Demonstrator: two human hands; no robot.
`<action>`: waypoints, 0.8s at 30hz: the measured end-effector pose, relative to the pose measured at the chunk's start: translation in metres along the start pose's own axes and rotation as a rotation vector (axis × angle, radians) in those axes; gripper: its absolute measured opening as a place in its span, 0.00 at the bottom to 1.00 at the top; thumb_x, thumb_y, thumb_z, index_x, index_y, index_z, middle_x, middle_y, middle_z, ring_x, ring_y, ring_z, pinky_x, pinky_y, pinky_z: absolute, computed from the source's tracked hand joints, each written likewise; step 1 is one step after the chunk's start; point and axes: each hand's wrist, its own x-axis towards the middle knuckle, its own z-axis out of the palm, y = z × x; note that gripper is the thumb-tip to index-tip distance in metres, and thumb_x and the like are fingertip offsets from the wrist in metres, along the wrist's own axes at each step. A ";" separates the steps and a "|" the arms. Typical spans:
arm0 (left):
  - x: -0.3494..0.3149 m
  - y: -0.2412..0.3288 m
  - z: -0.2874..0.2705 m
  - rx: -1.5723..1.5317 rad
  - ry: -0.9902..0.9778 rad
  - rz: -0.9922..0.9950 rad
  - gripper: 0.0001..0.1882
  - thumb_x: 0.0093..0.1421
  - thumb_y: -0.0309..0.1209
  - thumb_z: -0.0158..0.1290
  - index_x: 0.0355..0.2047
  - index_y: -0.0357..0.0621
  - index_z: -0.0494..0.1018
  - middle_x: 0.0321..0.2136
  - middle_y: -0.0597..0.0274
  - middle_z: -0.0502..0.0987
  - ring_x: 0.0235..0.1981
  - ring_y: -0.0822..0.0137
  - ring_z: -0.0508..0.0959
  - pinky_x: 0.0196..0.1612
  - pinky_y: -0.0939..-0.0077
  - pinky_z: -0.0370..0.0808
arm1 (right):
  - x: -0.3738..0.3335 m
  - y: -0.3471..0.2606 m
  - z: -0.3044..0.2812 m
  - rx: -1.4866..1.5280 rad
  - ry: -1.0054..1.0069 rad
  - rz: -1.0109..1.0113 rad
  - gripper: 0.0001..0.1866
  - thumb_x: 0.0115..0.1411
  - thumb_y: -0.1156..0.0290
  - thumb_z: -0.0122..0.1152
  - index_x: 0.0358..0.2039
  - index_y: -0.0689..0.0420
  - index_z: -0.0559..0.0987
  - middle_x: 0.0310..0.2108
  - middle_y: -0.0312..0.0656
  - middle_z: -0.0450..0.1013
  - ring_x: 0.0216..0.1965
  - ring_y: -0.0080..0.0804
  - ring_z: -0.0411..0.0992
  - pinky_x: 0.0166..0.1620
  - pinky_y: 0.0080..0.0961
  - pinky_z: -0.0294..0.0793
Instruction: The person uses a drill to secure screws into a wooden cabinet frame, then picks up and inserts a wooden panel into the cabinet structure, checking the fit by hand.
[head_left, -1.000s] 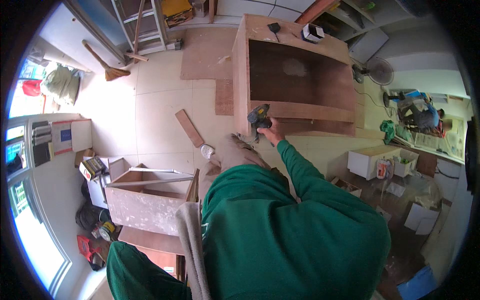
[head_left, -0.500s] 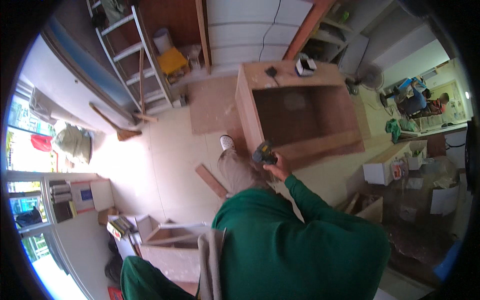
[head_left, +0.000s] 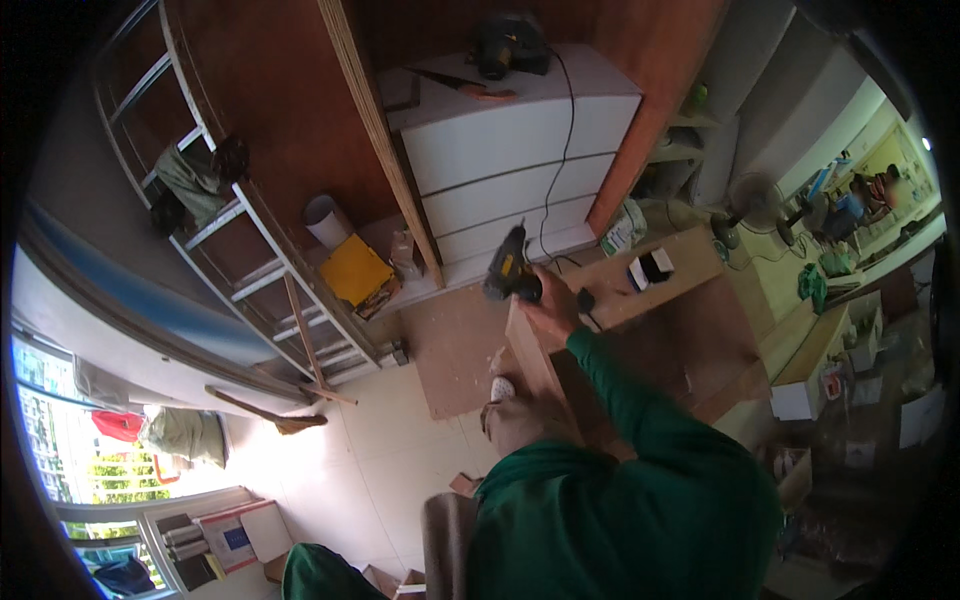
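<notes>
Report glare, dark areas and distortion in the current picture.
Head view: glare whitens the floor beside the sack; the lower right is dim; fisheye bends the ladder, corners black; the drill in the right hand is recognisable.

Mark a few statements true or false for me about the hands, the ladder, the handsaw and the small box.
1. The right hand grips a power drill. True.
2. The left hand grips the ladder. False: the left hand is out of view.
3. A cloth hangs on the ladder. True.
4. The handsaw lies on the white drawer unit. True.
5. The small box sits on the floor. False: it is on the wooden cabinet.
</notes>
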 end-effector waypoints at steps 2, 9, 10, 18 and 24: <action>0.047 0.038 0.019 0.028 0.046 0.074 0.13 0.68 0.36 0.56 0.46 0.39 0.76 0.43 0.60 0.76 0.39 0.67 0.78 0.29 0.78 0.76 | 0.087 -0.011 -0.007 -0.010 0.042 -0.176 0.40 0.52 0.56 0.75 0.62 0.60 0.70 0.53 0.54 0.75 0.54 0.55 0.73 0.57 0.46 0.74; 0.189 0.225 0.097 -0.039 0.105 0.509 0.13 0.67 0.36 0.56 0.45 0.39 0.75 0.44 0.60 0.75 0.39 0.66 0.78 0.27 0.79 0.76 | 0.349 -0.018 0.004 -0.344 0.122 -0.349 0.37 0.47 0.56 0.77 0.58 0.52 0.77 0.40 0.46 0.80 0.44 0.51 0.76 0.47 0.51 0.74; 0.205 0.248 0.114 -0.058 0.086 0.561 0.13 0.67 0.36 0.56 0.45 0.39 0.75 0.44 0.60 0.75 0.39 0.66 0.78 0.26 0.79 0.76 | 0.383 -0.023 0.006 -0.379 0.105 -0.340 0.36 0.46 0.56 0.77 0.56 0.51 0.78 0.37 0.45 0.80 0.44 0.51 0.76 0.47 0.51 0.74; 0.349 0.118 0.293 0.032 -0.593 0.488 0.11 0.61 0.23 0.55 0.45 0.41 0.77 0.41 0.61 0.79 0.39 0.66 0.79 0.37 0.72 0.78 | 0.554 -0.013 0.092 -0.378 0.117 -0.286 0.32 0.46 0.60 0.71 0.56 0.38 0.82 0.47 0.42 0.81 0.51 0.50 0.78 0.49 0.50 0.80; 0.413 0.018 0.380 0.438 -1.363 0.322 0.13 0.62 0.26 0.58 0.48 0.46 0.78 0.40 0.59 0.83 0.35 0.66 0.83 0.35 0.72 0.80 | 0.564 0.014 0.113 -0.574 -0.016 -0.130 0.33 0.50 0.59 0.73 0.60 0.37 0.78 0.49 0.36 0.80 0.57 0.42 0.72 0.63 0.43 0.68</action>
